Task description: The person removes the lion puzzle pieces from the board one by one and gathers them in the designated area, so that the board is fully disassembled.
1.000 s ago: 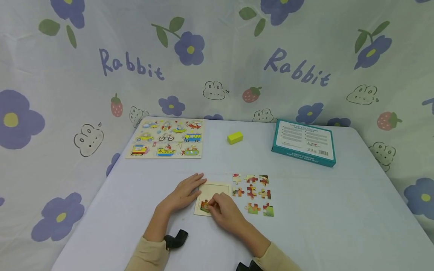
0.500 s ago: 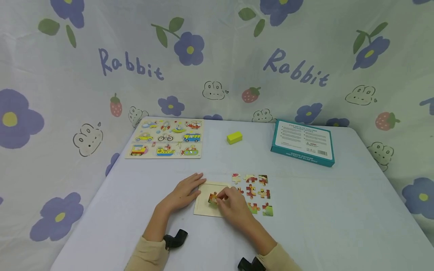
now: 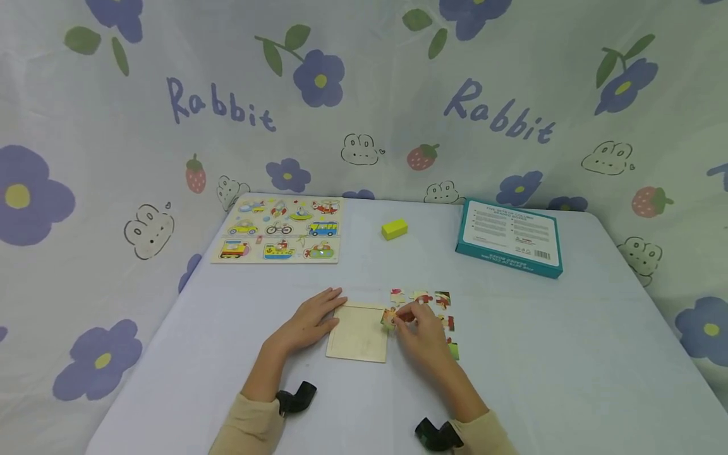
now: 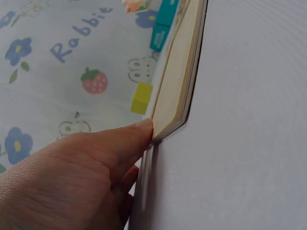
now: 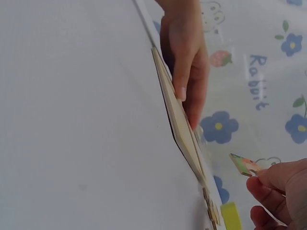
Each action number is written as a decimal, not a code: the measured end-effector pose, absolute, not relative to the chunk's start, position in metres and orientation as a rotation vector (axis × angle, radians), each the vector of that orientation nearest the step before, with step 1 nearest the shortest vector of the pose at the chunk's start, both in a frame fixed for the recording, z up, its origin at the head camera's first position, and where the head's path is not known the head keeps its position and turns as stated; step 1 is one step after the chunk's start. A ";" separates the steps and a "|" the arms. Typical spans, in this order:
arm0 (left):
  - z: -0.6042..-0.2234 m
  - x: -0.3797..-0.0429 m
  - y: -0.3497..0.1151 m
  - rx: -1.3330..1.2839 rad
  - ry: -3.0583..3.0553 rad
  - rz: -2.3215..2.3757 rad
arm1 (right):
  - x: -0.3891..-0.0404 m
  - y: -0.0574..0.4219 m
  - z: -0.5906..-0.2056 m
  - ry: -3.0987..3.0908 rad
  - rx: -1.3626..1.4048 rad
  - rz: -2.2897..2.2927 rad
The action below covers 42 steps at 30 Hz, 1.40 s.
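Note:
A square wooden puzzle tray lies on the white table in front of me, its bare inner board showing. My left hand rests at the tray's left side with fingers extended; in the left wrist view the thumb touches the tray's corner. Between thumb and fingertips, my right hand pinches a jigsaw piece over the tray's right edge. The right wrist view shows this jigsaw piece raised clear of the table. Several loose jigsaw pieces lie right of the tray, partly hidden by the right hand.
A wooden vehicle picture board lies at the back left. Near the back middle is a yellow block, with a teal box at the back right. A printed curtain hangs behind the table.
My right hand has lifted the jigsaw piece out of the tray's lower left and carried it right and away from me, to the right edge. The left hand stays in place.

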<state>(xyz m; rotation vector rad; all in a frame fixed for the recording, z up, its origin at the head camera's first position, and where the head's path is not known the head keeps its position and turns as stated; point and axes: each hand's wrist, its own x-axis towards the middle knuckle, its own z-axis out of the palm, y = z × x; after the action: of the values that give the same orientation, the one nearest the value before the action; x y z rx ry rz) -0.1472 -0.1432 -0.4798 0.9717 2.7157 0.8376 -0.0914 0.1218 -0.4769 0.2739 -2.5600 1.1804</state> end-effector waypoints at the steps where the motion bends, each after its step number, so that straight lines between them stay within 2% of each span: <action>1: -0.479 -0.147 -0.143 0.969 2.711 0.839 | -0.091 0.124 -0.476 -2.568 0.245 1.183; 7: -0.479 -0.148 -0.144 0.960 2.690 0.838 | -0.088 0.135 -0.474 -2.620 0.120 1.227; 17: -0.478 -0.148 -0.143 0.945 2.699 0.810 | -0.084 0.139 -0.475 -2.664 0.121 1.201; 42: -0.477 -0.148 -0.143 0.943 2.695 0.821 | -0.079 0.138 -0.486 -2.796 0.375 0.981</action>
<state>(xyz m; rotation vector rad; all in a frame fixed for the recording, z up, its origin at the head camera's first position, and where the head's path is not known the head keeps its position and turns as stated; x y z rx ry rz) -0.1485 -0.1429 -0.4770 0.9434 2.6953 0.8209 -0.0789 0.1380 -0.4855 0.3752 -2.7964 0.9809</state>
